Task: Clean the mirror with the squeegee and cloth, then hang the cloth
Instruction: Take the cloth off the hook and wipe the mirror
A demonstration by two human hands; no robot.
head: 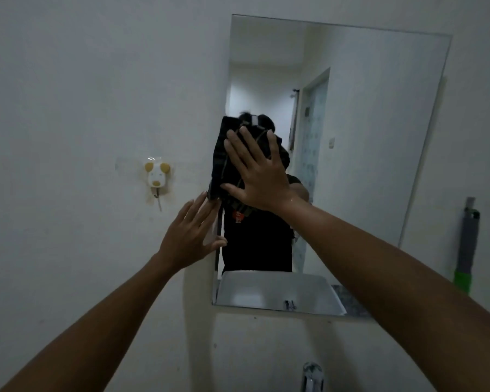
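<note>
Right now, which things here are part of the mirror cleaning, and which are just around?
In use:
mirror
dark cloth, pressed flat to the glass by the right hand
left hand, open at the mirror's edge
wall hook, maybe for hanging

Just around:
tap
grey and green tool leaning at right, possibly the squeegee

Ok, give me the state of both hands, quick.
Left hand: open, fingers spread at the mirror's left edge, holding nothing.
Right hand: open and flat, pressing the dark cloth against the mirror.
</note>
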